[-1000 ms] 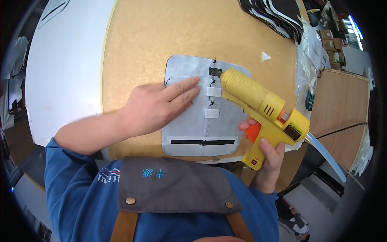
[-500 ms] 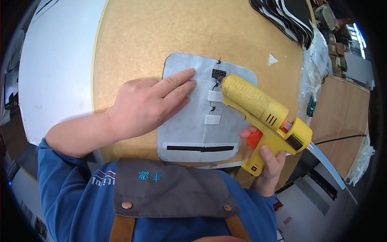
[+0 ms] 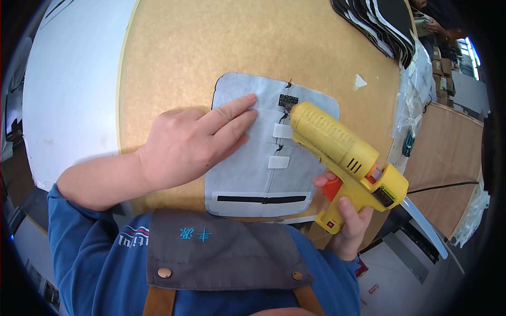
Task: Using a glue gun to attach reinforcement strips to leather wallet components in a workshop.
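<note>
A light grey fabric panel (image 3: 237, 163) with rounded corners lies on the board in front of me. My left hand (image 3: 197, 139) rests on its left part, fingers stretched out flat and holding nothing. In my right hand (image 3: 350, 218) is a yellow hot glue gun (image 3: 337, 145), gripped by the handle with a finger at its orange trigger (image 3: 331, 188). The nozzle points at a small black patch (image 3: 288, 100) near the panel's top; whether it touches is hard to see. Two white tabs, upper (image 3: 282, 130) and lower (image 3: 279, 162), sit along the middle seam. A black strip (image 3: 237, 199) crosses the bottom.
A clear glue stick (image 3: 428, 229) sticks out behind the gun. Black and white sheets (image 3: 377, 26) are stacked at the far right, near a white scrap (image 3: 360, 81). Clear plastic film (image 3: 411, 95) hangs along the board's right edge. Another person's hand (image 3: 433, 27) shows at upper right.
The whole view has shifted slightly, with the panel sitting a little lower. My left hand stays flat on the panel, and the glue gun's nozzle remains by the black patch.
</note>
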`<action>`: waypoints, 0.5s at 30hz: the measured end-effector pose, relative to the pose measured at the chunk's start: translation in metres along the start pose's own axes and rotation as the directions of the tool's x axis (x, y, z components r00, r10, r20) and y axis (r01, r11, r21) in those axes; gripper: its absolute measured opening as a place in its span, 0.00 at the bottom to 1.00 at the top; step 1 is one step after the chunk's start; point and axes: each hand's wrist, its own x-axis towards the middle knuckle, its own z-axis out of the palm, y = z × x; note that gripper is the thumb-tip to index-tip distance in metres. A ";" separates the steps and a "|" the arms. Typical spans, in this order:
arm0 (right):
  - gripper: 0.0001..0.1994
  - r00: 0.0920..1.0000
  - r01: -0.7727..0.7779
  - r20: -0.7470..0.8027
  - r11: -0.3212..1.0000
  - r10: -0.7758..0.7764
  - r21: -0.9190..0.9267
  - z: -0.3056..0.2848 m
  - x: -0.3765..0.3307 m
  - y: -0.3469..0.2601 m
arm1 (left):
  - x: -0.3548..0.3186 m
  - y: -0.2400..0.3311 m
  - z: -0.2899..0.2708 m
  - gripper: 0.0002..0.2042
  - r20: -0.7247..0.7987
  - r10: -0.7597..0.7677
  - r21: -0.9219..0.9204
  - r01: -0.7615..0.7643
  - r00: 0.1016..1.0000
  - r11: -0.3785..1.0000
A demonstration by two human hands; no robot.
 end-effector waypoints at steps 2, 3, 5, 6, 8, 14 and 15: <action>0.29 1.000 -0.001 -0.019 1.000 0.000 -0.008 -0.001 -0.002 0.002 | 0.000 -0.001 0.000 0.18 0.001 0.007 -0.007 -0.007 1.000 1.000; 0.29 0.999 0.000 -0.040 1.000 -0.001 -0.014 -0.002 -0.003 0.003 | 0.000 -0.001 0.001 0.18 0.002 0.006 -0.007 -0.006 1.000 1.000; 0.29 0.999 -0.012 -0.041 1.000 0.012 -0.006 -0.005 -0.004 0.003 | 0.000 -0.001 0.002 0.18 0.006 0.003 -0.011 -0.003 1.000 1.000; 0.30 0.999 -0.024 -0.044 1.000 0.024 0.002 -0.005 -0.005 0.004 | -0.001 -0.001 0.002 0.18 0.008 0.002 -0.012 -0.002 1.000 1.000; 0.30 0.999 -0.006 -0.038 1.000 0.007 0.020 -0.002 -0.004 0.005 | -0.001 -0.002 0.003 0.18 -0.004 0.009 -0.017 -0.009 1.000 1.000; 0.30 1.000 0.001 -0.029 1.000 0.000 0.022 -0.002 -0.003 0.005 | -0.001 -0.002 0.002 0.18 0.002 0.002 -0.025 -0.002 1.000 1.000; 0.30 0.999 -0.007 -0.043 1.000 0.008 0.019 -0.002 -0.004 0.006 | -0.001 -0.002 0.002 0.18 0.003 0.002 -0.025 -0.002 1.000 1.000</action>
